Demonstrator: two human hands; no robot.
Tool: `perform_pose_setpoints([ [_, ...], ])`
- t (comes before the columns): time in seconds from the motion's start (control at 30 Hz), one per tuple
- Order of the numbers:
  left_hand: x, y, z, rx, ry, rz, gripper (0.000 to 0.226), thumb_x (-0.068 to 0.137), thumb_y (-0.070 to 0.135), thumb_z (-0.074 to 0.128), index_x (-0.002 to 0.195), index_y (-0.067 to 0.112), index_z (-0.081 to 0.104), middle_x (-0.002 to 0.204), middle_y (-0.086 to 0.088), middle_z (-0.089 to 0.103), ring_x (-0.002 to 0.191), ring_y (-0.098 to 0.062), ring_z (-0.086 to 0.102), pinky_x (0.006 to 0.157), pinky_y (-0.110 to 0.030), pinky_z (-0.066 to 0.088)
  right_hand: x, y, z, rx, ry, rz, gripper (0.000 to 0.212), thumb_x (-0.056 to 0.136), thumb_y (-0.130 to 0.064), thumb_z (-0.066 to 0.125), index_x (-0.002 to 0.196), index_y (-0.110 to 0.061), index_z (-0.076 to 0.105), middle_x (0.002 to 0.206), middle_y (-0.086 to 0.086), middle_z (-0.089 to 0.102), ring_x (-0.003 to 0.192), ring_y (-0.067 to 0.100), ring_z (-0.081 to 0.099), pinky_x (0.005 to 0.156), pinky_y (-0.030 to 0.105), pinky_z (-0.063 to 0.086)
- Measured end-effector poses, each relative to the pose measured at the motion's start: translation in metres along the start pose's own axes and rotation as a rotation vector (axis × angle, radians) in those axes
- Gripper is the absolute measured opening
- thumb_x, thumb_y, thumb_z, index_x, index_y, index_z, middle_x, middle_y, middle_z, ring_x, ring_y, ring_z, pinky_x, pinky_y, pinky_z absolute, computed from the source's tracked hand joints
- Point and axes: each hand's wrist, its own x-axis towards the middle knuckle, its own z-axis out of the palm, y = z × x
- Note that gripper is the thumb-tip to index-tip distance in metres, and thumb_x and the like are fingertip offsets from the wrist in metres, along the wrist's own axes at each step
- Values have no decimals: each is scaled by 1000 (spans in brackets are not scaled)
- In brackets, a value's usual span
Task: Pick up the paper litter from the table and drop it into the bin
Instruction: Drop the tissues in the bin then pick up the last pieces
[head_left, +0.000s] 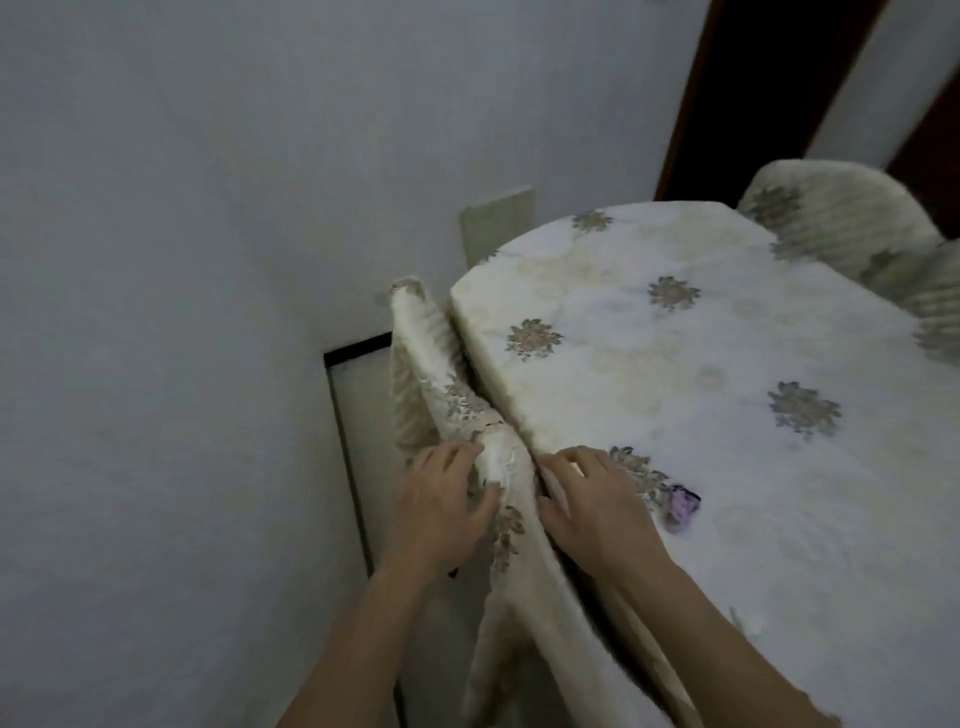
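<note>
A small purple crumpled paper (683, 506) lies on the table (727, 519), which is covered with a white flowered cloth. My right hand (597, 512) rests palm down on the table's left edge, just left of the purple paper, with its fingers bent and nothing visibly in it. My left hand (447, 506) is closed around a white crumpled wad (496, 462), apparently paper, pressed against the cloth-covered chair back (431, 353) beside the table. A small white scrap (748, 621) lies near the table's front edge. No bin is in view.
The covered chair stands tight against the table's left edge. A second covered chair (841, 223) stands at the far right. A grey wall fills the left side, with a narrow strip of floor (363, 415) beside it. A dark doorway (753, 93) lies behind the table.
</note>
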Motion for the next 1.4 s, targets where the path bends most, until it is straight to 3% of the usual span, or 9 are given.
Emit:
perform_pose_setpoints([
  [0.17, 50, 33, 38, -65, -140, 274, 39, 92, 37, 58, 127, 19, 59, 126, 1, 62, 118, -20, 55, 101, -38, 45, -32, 42, -17, -14, 110, 310, 41, 83, -28, 67, 122, -20, 63, 116, 2, 65, 112, 26, 58, 88, 39, 50],
  [0.27, 58, 55, 55, -132, -209, 371, 39, 94, 36, 57, 128, 19, 58, 126, 3, 60, 116, -18, 53, 98, -35, 47, -66, 71, -21, -20, 114, 481, 41, 87, -29, 64, 127, -21, 60, 120, 1, 62, 113, 26, 55, 86, 39, 51],
  [0.37, 54, 71, 74, -127, -269, 400, 38, 93, 34, 59, 127, 16, 59, 123, 0, 61, 111, -21, 55, 93, -35, 48, -102, 94, -19, -4, 130, 624, 41, 90, -30, 62, 130, -21, 58, 121, 0, 60, 113, 25, 53, 86, 39, 51],
  [0.53, 47, 92, 108, -137, -397, 350, 41, 93, 33, 59, 131, 18, 57, 128, 0, 59, 118, -21, 51, 98, -31, 42, -159, 123, -15, 55, 144, 804, 42, 93, -35, 59, 133, -24, 55, 125, -2, 58, 115, 21, 50, 89, 35, 48],
  [0.73, 59, 104, 138, -108, -486, 353, 38, 93, 31, 61, 128, 17, 60, 122, -3, 61, 115, -24, 55, 95, -39, 47, -193, 138, 1, 93, 138, 943, 43, 92, -36, 60, 132, -23, 56, 122, 0, 59, 112, 22, 53, 84, 35, 49],
  [0.93, 88, 111, 178, -146, -579, 415, 37, 89, 24, 67, 124, 13, 63, 127, -7, 61, 117, -27, 57, 95, -36, 45, -192, 154, 25, 85, 52, 1057, 47, 92, -47, 55, 134, -28, 51, 123, -1, 58, 109, 21, 55, 83, 36, 50],
  [1.2, 126, 116, 237, -94, -729, 534, 63, 84, 26, 73, 141, 15, 49, 147, -10, 43, 135, -29, 42, 104, -45, 45, -181, 171, 56, 74, -163, 1120, 70, 86, -56, 58, 147, -36, 30, 134, -7, 47, 116, 17, 48, 83, 31, 50],
  [1.3, 135, 122, 255, -53, -752, 623, 74, 82, 35, 75, 146, 19, 43, 150, -8, 39, 134, -30, 41, 104, -46, 44, -177, 179, 60, 48, -180, 1099, 68, 86, -54, 63, 146, -36, 36, 129, -6, 48, 113, 18, 47, 83, 33, 50],
  [1.4, 143, 130, 266, -7, -761, 737, 77, 79, 37, 77, 146, 19, 43, 141, -7, 48, 120, -31, 49, 100, -43, 45, -173, 182, 64, 18, -182, 1086, 59, 87, -49, 65, 141, -35, 46, 122, -5, 54, 106, 20, 52, 81, 34, 48],
])
